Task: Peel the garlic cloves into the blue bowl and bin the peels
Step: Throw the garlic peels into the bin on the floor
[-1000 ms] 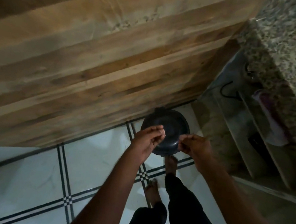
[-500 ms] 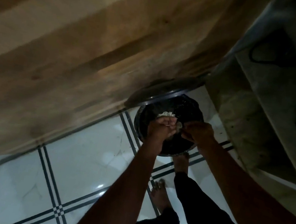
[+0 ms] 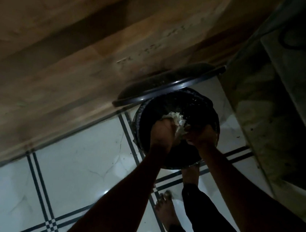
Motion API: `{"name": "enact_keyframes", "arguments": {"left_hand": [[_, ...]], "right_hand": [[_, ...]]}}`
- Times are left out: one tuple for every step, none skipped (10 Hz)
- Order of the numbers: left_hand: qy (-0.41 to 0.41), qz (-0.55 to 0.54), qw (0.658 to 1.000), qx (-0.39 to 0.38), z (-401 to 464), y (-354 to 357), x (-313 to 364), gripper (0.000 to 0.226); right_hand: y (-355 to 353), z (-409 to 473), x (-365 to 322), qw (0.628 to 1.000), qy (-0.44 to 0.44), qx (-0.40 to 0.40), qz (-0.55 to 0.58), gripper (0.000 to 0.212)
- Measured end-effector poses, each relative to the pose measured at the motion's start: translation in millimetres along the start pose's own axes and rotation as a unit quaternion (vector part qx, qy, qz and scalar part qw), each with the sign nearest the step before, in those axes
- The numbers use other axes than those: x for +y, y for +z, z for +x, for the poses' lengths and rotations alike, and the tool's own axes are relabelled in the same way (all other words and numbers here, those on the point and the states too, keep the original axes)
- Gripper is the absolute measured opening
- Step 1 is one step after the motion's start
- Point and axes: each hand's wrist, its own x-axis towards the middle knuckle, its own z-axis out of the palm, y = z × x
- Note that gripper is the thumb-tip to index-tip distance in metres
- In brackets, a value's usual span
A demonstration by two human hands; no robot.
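- Low over the open black bin (image 3: 205, 108), both hands meet above its mouth.
- Left hand (image 3: 162, 132) has its fingers curled round a pale clump of garlic peels (image 3: 175, 119).
- Right hand (image 3: 202, 136) pinches the same clump.
- Bin lid (image 3: 165, 85) stands raised against the wooden wall (image 3: 81, 34).

We hold both hands over the open black bin (image 3: 205, 108), its lid (image 3: 164, 89) tipped up against the wood wall (image 3: 79, 44). Our left hand (image 3: 162, 133) and right hand (image 3: 201, 135) cup pale peels (image 3: 175, 119) between them. Our bare feet stand on the white tiled floor (image 3: 80, 164).
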Motion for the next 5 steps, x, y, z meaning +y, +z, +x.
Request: {"name": "enact_keyframes", "arguments": {"left_hand": [[0.019,-0.03,0.999,0.039,-1.7,-3.6,-5.3,0.031],[0.022,-0.064,0.996,0.051,-29.6,-33.4,11.8,0.063],[0.004,-0.134,0.988,0.076,-84.2,-86.9,46.9,0.026],[0.063,-0.243,0.96,0.122,-150.4,-143.9,85.2,0.02],[0.104,-0.31,0.936,0.13,-222.3,-201.1,129.5,0.019]], "right_hand": [[-9.0,-26.3,-22.3,0.996,-0.011,0.017,-0.085,0.036],[-22.5,-63.2,-43.0,0.991,-0.044,0.059,-0.108,0.044],[-47.5,-123.5,-66.8,0.99,-0.081,0.047,-0.106,0.026],[-84.7,-195.2,-85.5,0.987,-0.134,0.04,-0.075,0.018],[-133.5,-283.5,-108.9,0.977,-0.196,0.08,-0.026,0.02]]}}
